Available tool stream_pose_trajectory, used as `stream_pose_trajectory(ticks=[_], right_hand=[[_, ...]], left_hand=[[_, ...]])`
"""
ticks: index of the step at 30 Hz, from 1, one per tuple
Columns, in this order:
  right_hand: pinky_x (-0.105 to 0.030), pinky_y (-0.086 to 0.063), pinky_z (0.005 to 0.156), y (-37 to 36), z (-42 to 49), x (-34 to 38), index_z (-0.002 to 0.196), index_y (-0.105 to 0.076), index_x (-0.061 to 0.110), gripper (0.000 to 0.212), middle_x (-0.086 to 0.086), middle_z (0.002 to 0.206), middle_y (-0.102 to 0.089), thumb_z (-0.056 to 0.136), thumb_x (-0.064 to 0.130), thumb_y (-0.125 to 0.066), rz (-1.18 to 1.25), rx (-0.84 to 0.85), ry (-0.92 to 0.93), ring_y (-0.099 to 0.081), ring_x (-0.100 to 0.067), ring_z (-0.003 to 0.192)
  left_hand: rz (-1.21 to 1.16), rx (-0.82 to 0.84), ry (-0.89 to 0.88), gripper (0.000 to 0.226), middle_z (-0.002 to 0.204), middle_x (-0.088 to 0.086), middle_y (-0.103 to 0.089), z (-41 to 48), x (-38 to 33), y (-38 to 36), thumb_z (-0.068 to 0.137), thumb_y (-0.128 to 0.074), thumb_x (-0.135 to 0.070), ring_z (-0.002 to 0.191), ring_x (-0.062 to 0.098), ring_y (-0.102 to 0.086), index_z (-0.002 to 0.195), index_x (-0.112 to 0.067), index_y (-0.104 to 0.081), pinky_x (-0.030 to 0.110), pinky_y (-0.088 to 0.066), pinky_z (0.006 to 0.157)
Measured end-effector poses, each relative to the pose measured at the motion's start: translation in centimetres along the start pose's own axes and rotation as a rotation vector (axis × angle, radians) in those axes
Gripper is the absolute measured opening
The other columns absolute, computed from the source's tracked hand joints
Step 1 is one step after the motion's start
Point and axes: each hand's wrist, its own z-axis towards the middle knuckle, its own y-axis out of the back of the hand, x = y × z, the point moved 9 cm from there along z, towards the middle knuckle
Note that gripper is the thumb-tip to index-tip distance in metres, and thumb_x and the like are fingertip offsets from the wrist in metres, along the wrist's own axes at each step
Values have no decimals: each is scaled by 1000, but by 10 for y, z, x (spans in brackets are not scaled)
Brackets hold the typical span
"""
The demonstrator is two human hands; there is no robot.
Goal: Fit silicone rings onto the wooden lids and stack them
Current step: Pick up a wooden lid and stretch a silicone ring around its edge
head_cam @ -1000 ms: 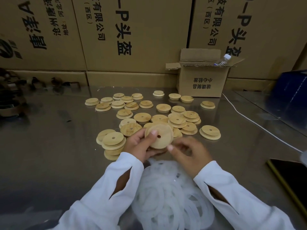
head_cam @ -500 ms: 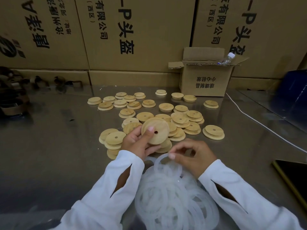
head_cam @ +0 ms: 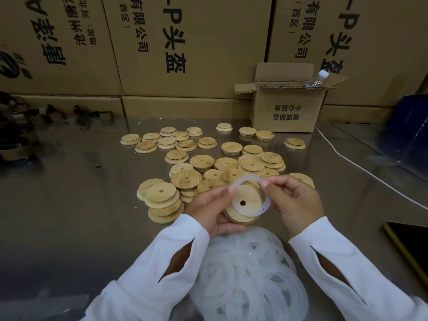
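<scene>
My left hand [head_cam: 212,209] grips a round wooden lid [head_cam: 245,205] with a small hole, held above the table's near middle. A translucent white silicone ring [head_cam: 252,213] lies over the lid's face; my right hand [head_cam: 295,202] pinches its upper right edge and my left fingertips pinch its upper left edge. A heap of white silicone rings [head_cam: 250,274] lies on the table between my sleeves. Left of my hands stands a short stack of lids [head_cam: 163,202]. Several loose wooden lids [head_cam: 201,162] are scattered beyond.
A small open cardboard box [head_cam: 287,112] with a plastic bottle [head_cam: 318,78] in it stands at the back right. Large printed cartons [head_cam: 185,42] wall the back. A white cable [head_cam: 361,169] crosses the right side. A dark flat device [head_cam: 412,244] lies at the right edge.
My right hand lifted one ring from the heap and brought it over the lid. My left hand lowered and tilted the lid toward me, and both hands now hold the ring.
</scene>
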Motion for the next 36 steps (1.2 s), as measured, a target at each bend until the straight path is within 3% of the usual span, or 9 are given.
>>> stream_pose_trajectory(ticks=[3, 10, 20, 24, 31, 36], right_hand=[[-11, -48, 55, -2, -2, 1, 69, -68, 16, 16, 7, 60, -68, 77, 2, -66, 14, 13, 6, -60, -1, 57], [-12, -49, 58, -7, -3, 4, 70, -69, 15, 16, 2, 63, -65, 75, 1, -68, -35, 37, 47, -57, -3, 59], [-7, -46, 55, -2, -2, -4, 76, -67, 9, 6, -4, 69, -63, 81, 8, -64, -96, 5, -18, -56, 2, 56], [-10, -45, 57, -2, -2, -4, 75, -66, 9, 6, -6, 69, -63, 81, 9, -64, -112, 0, -9, -55, -5, 60], [-9, -45, 56, -5, -3, -1, 71, -64, 9, 9, -4, 65, -60, 80, 7, -65, -85, 10, 16, -53, 0, 56], [-8, -45, 57, -4, -3, -2, 72, -65, 8, 9, -2, 68, -62, 81, 7, -64, -88, 8, 2, -55, 3, 56]], left_hand=[[91, 69, -26, 36, 81, 1, -73, -4, -1, -8, 63, -63, -33, 74, 17, -70, 95, -18, -67, 26, -56, 56], [87, 56, -18, 17, 81, 3, -73, 0, 3, -4, 85, -55, -19, 75, 18, -71, 99, -18, -64, 27, -57, 59], [102, 97, -17, 19, 86, 4, -72, -2, 3, -8, 88, -50, -12, 77, 17, -70, 103, -16, -62, 25, -57, 62], [111, 86, -48, 19, 86, 2, -72, -3, 1, -8, 88, -51, -11, 78, 17, -70, 101, -17, -62, 26, -57, 63], [99, 56, -68, 17, 82, 1, -72, -1, -2, -6, 91, -49, -12, 75, 16, -70, 99, -16, -63, 25, -56, 58], [100, 71, -60, 19, 92, 7, -68, -2, -3, -9, 92, -46, -12, 79, 17, -69, 102, -16, -61, 26, -57, 63]])
